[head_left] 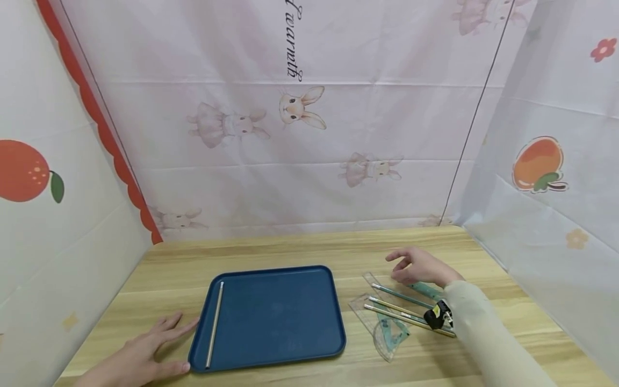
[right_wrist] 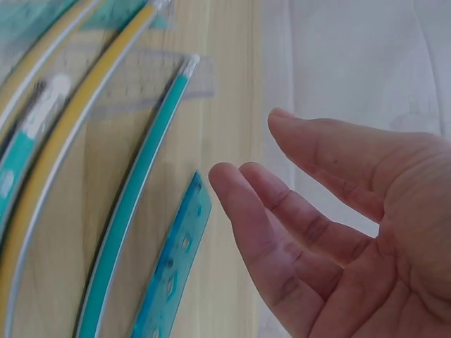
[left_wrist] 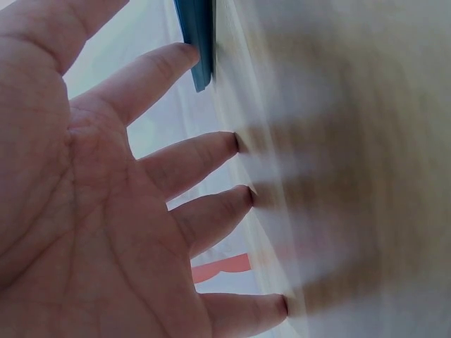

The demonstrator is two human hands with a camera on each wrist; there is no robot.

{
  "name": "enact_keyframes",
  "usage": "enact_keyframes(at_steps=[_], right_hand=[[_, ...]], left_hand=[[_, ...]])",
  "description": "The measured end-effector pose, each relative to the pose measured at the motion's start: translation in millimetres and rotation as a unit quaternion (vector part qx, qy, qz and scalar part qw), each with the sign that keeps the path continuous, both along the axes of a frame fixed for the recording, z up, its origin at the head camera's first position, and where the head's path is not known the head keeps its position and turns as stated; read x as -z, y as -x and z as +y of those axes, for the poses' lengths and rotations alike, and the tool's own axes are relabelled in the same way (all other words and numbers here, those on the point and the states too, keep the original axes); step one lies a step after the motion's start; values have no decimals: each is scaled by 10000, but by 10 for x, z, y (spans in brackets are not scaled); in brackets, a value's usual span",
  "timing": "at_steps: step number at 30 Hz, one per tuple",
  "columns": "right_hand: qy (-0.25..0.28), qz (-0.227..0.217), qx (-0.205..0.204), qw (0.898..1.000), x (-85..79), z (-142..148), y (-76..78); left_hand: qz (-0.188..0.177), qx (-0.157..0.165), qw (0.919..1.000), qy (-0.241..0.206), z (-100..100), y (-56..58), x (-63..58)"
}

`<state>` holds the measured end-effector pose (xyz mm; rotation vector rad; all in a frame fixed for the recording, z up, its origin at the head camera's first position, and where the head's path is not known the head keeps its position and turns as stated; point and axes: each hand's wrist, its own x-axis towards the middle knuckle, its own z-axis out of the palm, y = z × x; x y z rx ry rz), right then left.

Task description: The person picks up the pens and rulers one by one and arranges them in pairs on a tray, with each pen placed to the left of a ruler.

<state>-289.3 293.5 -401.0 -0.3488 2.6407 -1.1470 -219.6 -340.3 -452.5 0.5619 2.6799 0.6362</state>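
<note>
My left hand (head_left: 140,352) lies at the left edge of a dark blue tray (head_left: 280,317), fingers spread. In the left wrist view one finger (left_wrist: 165,70) touches the tray's rim, and other fingertips meet the tabletop. A pencil (head_left: 215,325) lies lengthwise along the tray's left side. My right hand (head_left: 420,267) hovers over the table right of the tray, fingers loosely bent, holding nothing. Nearest to it lies a teal ruler (right_wrist: 173,271) with cut-out shapes. Beside that are a teal pencil (right_wrist: 141,183) and a yellow pencil (right_wrist: 77,116).
Left of the pencils lie a clear ruler (head_left: 369,278), a clear set square (head_left: 360,309), a teal set square (head_left: 400,329) and a clear protractor (head_left: 383,346), partly overlapping. A small black object (head_left: 435,317) with a yellow mark shows by the right cuff. Printed cloth walls surround the table.
</note>
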Motion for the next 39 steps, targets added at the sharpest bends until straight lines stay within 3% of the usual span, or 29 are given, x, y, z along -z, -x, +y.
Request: enact_keyframes(at_steps=[11,28,39], right_hand=[[-214,8,218,9995,50,206,2],[-589,-45,359,9976,111,350,62],[-919,-47,433,9948,145,315,84]], left_hand=[[-181,-97,9998,79,2,25,4],[280,-34,9995,123,-17,-9,2],[278,-18,9996,31,-30,-17,-6]])
